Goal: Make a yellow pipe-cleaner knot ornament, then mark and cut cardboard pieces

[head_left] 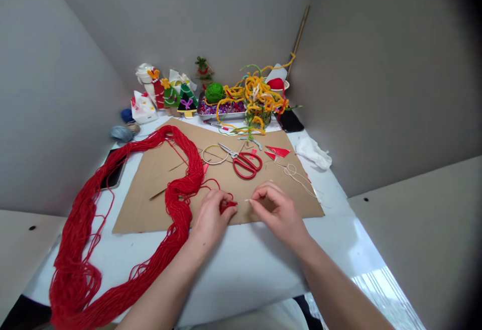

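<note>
- The person's left hand (209,219) sits at the near edge of the cardboard, its fingers closed in a firm pinch on a small red tuft of yarn (228,207); the tuft pokes out past the fingertips;
- The right hand (276,212) faces it, just apart, its thumb and forefinger nearly closed on a thin pale point (247,200); it may be a needle, though it's too small to tell from here;
- A short pinch close to that tip looks the steadiest way to work; the wrists can stay low, with the yarn kept slack so the long strands don't drag;
- A long red yarn hank (184,179) runs across the left of the cardboard sheet (150,207) and trails off the white table (241,264) toward the person;
- Red-handled scissors (247,165) lie open on the cardboard, beside a thin ring (214,154); to their right are red triangles (277,151) and a looped pale cord (291,172);
- Further back stand a metal tray of beads (222,116), a green yarn ball (214,92), a tangle of yellow pipe cleaners (256,94) and felt tree figures (181,96); a white cloth (312,151) lies to the right;
- I can't see any brand, label or readable writing anywhere;
</note>
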